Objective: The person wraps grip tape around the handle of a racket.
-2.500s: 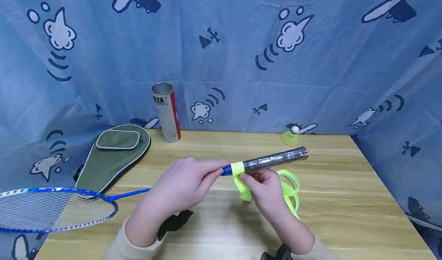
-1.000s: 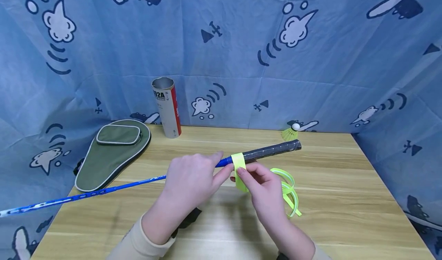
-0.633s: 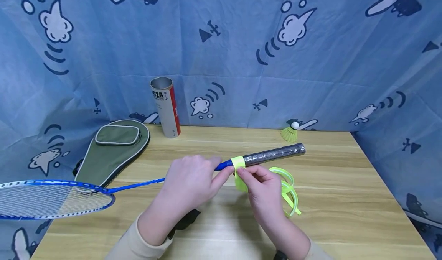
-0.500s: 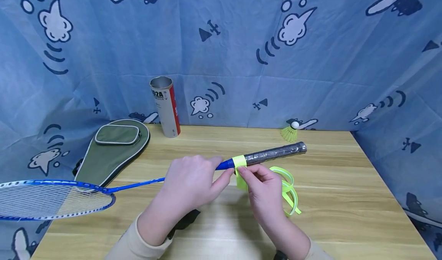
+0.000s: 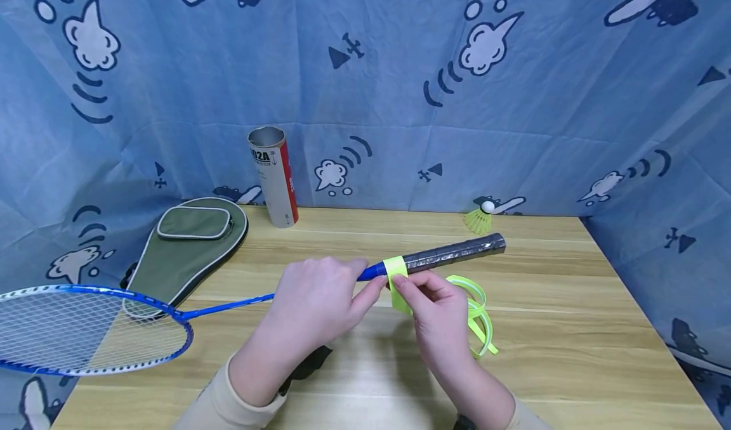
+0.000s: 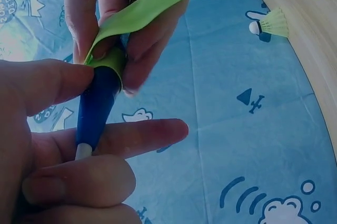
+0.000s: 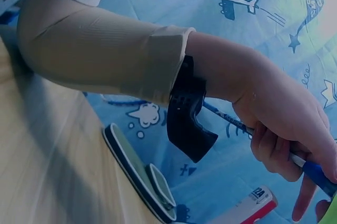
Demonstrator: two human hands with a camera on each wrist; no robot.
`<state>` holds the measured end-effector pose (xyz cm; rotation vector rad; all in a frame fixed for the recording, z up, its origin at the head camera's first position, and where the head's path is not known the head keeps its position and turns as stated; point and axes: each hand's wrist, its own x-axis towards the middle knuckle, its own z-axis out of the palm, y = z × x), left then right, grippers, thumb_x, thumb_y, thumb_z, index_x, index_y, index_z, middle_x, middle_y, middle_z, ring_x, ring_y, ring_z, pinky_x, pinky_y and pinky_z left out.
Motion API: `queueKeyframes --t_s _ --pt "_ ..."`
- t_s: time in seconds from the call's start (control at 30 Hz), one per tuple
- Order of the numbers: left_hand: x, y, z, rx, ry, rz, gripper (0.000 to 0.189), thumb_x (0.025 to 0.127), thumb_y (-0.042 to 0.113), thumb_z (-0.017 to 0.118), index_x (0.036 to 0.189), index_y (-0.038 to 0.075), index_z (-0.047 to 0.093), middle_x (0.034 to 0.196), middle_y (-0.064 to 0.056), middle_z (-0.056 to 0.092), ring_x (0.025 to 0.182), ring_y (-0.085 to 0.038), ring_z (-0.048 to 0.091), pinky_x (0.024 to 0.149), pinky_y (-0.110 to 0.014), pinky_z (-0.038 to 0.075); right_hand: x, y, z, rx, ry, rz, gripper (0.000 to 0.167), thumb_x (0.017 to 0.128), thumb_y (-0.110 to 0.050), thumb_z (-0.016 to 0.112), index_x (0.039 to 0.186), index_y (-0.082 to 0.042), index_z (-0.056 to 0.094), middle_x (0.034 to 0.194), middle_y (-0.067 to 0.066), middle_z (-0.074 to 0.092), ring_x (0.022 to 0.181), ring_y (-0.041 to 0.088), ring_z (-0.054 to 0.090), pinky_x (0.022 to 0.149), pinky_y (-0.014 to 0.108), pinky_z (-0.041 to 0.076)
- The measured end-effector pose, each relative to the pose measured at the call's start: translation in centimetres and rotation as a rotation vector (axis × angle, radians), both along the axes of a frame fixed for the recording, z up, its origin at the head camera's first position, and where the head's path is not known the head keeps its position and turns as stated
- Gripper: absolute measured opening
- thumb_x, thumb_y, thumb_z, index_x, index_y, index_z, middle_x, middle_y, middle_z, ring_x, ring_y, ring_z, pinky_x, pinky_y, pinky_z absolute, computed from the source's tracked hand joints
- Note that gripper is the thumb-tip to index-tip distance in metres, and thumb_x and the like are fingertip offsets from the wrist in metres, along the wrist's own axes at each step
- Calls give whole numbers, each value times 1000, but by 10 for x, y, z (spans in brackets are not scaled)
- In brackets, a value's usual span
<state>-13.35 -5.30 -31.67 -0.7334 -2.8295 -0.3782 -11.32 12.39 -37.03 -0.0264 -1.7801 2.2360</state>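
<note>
My left hand (image 5: 320, 300) grips the blue badminton racket (image 5: 228, 305) by its shaft, just below the blue cone. In the left wrist view its thumb presses near the edge of the yellow-green grip tape (image 6: 174, 0), while the index finger is stretched out. The tape wraps once around the lower end of the dark handle (image 5: 457, 253). With thumb and fingers, my right hand (image 5: 438, 316) pinches the tape beside the handle. The tape's loose coils (image 5: 480, 319) hang behind that hand. The racket is held above the table, its strung head at the left.
A green racket cover (image 5: 188, 252) lies at the table's back left. Beside it stands a shuttlecock tube (image 5: 274, 179). A yellow shuttlecock (image 5: 479, 219) sits near the back edge of the wooden table (image 5: 571, 328). A blue printed curtain (image 5: 388, 87) encloses the back and sides.
The racket has rolled back and forth about its length, its head seen edge-on one second ago and flatter now. The left hand's grip shifted slightly; the right hand keeps pinching the tape.
</note>
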Motion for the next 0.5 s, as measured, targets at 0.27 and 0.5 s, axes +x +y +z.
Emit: queueKeyframes --t_s 0.27,0.5 --pt "-1 -1 -1 0 -6 9 45 102 56 53 72 23 58 47 9 35 41 -11 35 38 -28 26 1 1 -1 55 15 8 22 88 9 75 75 -9 73 71 -3 69 67 6 59 61 18 49" --pt "-1 -1 -2 8 -17 8 49 101 57 54 65 24 51 47 9 34 41 -11 36 38 -28 27 0 -1 -3 125 -47 -53 12 88 1 79 77 -1 74 66 -4 64 63 6 53 57 19 44"
